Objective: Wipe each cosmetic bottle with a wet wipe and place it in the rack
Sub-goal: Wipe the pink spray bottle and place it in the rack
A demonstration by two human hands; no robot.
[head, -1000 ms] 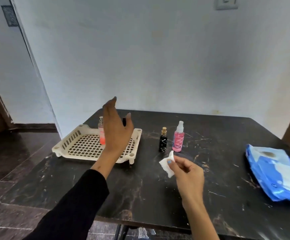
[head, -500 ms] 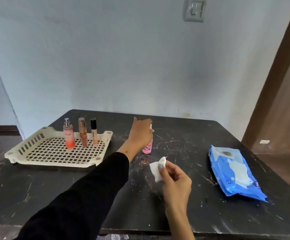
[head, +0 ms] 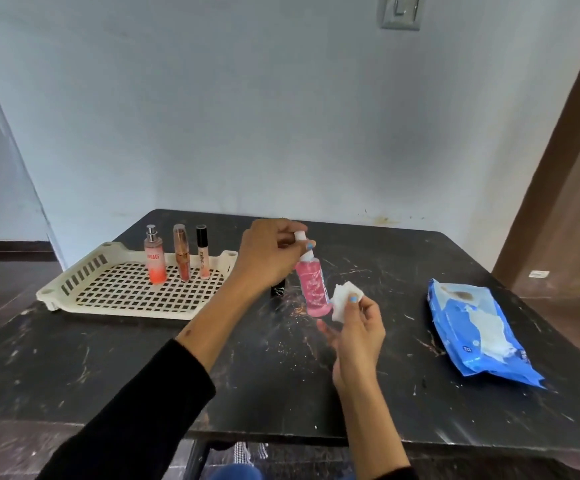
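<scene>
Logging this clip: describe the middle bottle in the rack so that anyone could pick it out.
At the left end of the black table sits a cream rack with three bottles along its far edge. The middle bottle is a slim copper-brown tube with a clear cap, between the pump spray and the black-capped tube.

White lettering on the orange-and-clear spray bottle [head: 155,263] in the cream plastic rack [head: 74,287] looks like "VOYAGE", though it's blurred. Vertical print on the slim black-capped tube [head: 204,259] is too small to read. Nothing else is legible.
</scene>
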